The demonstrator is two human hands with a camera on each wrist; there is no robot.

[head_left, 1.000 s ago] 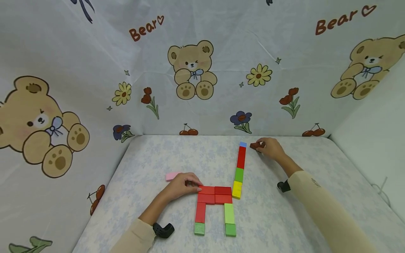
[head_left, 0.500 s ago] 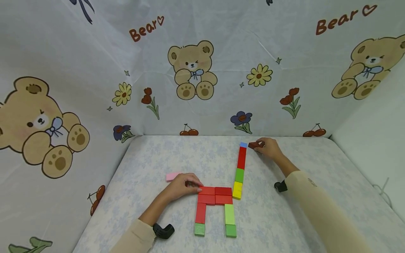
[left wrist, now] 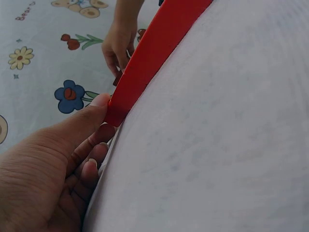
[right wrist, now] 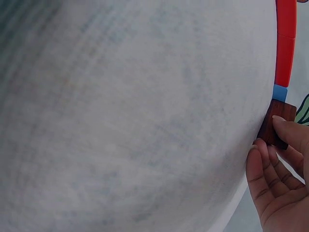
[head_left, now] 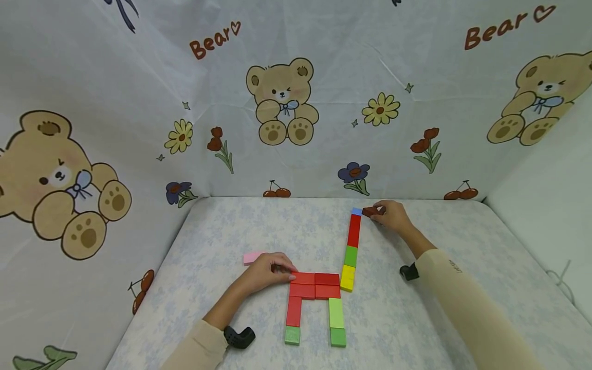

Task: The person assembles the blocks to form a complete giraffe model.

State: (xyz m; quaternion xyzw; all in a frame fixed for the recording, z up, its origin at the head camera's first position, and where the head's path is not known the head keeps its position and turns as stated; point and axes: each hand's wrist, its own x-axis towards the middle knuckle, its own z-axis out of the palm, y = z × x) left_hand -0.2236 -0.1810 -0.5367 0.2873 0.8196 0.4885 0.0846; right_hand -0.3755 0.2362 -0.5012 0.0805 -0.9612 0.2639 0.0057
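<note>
In the head view my right hand [head_left: 392, 216] pinches a dark brown wooden block [right wrist: 279, 118] between thumb and fingers. The block's end lies right at the small blue block [head_left: 356, 211], which tops a slanting row with a long red part [head_left: 353, 230], a green block [head_left: 351, 256] and a yellow one [head_left: 348, 278]. My left hand [head_left: 265, 271] rests on the table, thumb and forefinger touching the left end of a red block [left wrist: 149, 53]. That block belongs to a group of red blocks with two legs, one red [head_left: 293, 311], one light green [head_left: 336, 313].
Green blocks [head_left: 292, 335] form the feet of both legs. A pink block [head_left: 252, 258] lies behind my left hand, partly covered by it. The pale table [head_left: 407, 318] meets a bear-print cloth [head_left: 324, 169] at its far edge.
My right hand has shifted slightly left, bringing the brown block up beside the blue one. My left hand and the other blocks keep their places.
</note>
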